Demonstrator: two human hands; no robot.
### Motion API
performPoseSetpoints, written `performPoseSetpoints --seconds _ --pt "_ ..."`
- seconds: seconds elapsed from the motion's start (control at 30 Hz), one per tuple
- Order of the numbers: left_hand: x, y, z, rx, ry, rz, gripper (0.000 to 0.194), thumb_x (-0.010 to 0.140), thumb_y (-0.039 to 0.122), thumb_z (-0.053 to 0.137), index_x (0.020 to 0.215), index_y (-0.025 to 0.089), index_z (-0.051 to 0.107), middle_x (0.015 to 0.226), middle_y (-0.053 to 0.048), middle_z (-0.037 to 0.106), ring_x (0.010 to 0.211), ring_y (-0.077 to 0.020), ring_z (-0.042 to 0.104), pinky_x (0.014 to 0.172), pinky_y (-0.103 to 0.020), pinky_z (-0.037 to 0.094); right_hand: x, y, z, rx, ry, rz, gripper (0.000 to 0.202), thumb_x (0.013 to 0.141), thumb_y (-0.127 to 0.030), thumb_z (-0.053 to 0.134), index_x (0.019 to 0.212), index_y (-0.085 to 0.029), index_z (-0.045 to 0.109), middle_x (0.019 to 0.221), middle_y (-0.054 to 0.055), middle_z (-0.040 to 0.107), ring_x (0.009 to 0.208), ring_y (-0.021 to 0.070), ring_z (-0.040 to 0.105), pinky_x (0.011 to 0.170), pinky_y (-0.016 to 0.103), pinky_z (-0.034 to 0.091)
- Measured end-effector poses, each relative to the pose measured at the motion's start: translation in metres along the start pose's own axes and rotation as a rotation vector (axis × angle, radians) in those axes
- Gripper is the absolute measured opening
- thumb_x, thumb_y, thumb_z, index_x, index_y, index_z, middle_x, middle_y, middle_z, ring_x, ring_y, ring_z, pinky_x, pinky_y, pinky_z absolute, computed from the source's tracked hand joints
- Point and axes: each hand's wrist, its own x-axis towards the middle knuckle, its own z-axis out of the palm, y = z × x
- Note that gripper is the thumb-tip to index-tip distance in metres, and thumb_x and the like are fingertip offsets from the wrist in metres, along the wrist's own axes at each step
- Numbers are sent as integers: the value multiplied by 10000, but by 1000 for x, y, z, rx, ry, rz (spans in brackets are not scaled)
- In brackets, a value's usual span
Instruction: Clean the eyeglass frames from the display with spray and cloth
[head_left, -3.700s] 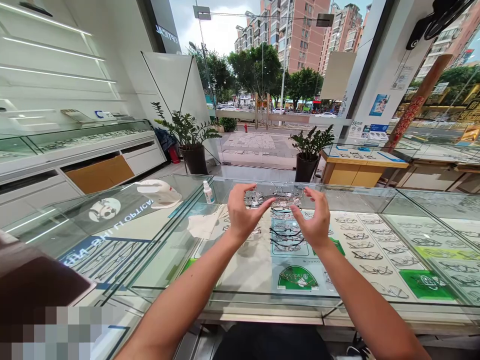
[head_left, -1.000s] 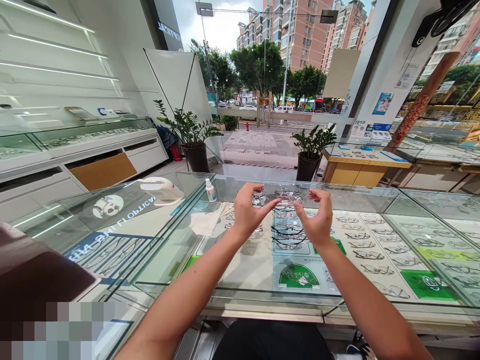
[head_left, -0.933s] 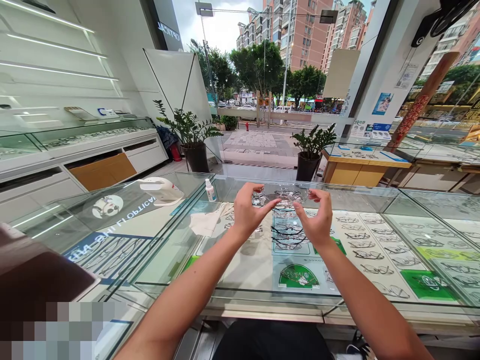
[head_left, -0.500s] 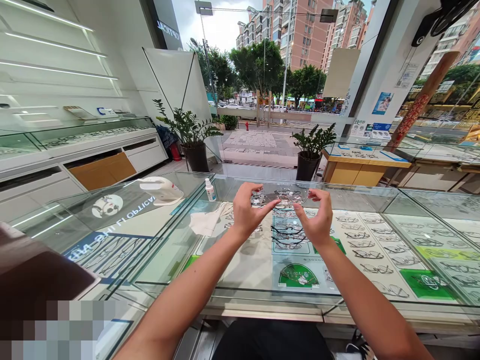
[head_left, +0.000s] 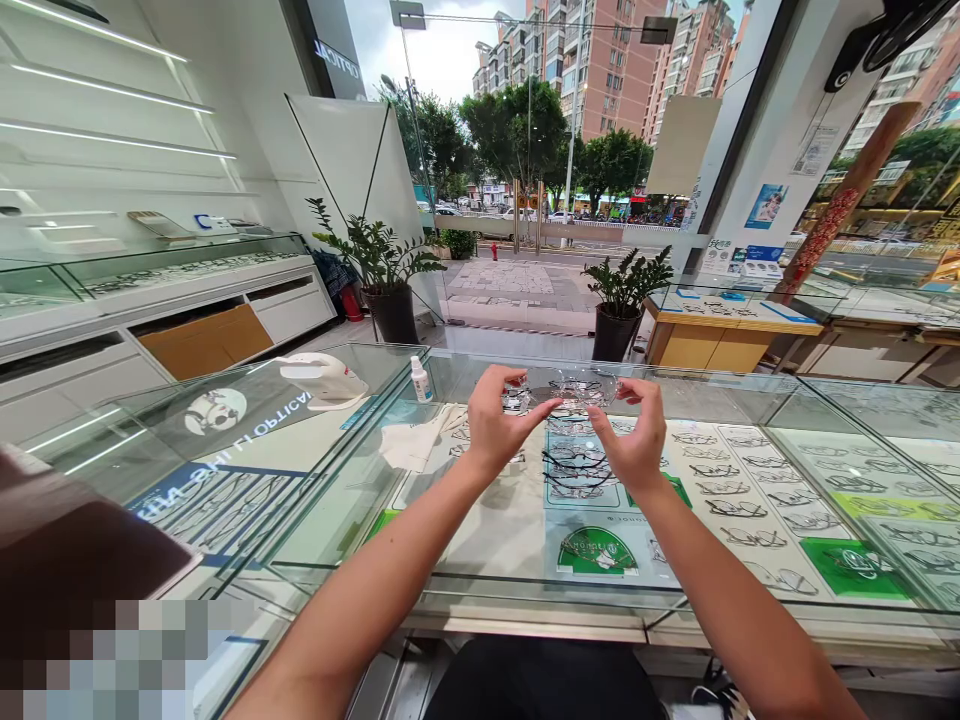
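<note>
Both of my hands hold a pair of thin-framed clear glasses up over the glass display counter. My left hand pinches one side between thumb and fingers. On the other side, my right hand grips the frame the same way. The thin frame is hard to tell from the glasses lying in the case behind it. Left of my left hand, a pale cloth lies on the counter, with a small white spray bottle just behind it.
A white device stands on the counter at the left. Rows of glasses fill the case at the right. Potted plants stand beyond the counter. At the lower left is a dark brown object, partly beside a blurred patch.
</note>
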Motion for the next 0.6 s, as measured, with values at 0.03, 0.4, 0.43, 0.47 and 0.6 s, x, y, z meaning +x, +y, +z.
performPoseSetpoints --seconds 0.03,0.4,0.43,0.47,0.6 --pt "0 0 0 3 -2 -2 539 766 557 876 1066 182 632 916 -41 675 834 -189 654 732 -321 519 0 0 0 -1 0 -1 473 893 -453 770 1266 -245 566 1073 76 615 928 247 627 815 440 545" --pt "0 1 -2 49 36 35 537 777 579 859 1071 197 624 898 -47 674 823 -206 650 741 -353 528 0 -1 0 35 -38 55 462 907 -467 744 1272 -249 563 1108 89 629 971 262 661 882 476 569" --pt "0 1 -2 56 43 42 534 777 574 861 1072 197 624 894 -46 671 819 -206 646 741 -355 527 0 -1 1 40 -45 62 460 909 -468 742 1270 -246 566 1109 90 632 975 262 665 890 476 572" --pt "0 1 -2 55 52 52 530 777 565 865 1073 196 625 892 -46 670 816 -205 642 741 -355 526 -1 -1 1 45 -52 70 458 909 -468 741 1268 -243 568 1110 91 636 978 262 668 895 476 574" --pt "0 1 -3 44 79 92 520 770 531 882 1083 203 626 901 -47 676 828 -210 640 743 -358 526 -2 0 2 67 -72 109 456 906 -461 749 1265 -239 575 1123 94 650 991 266 682 906 473 582"
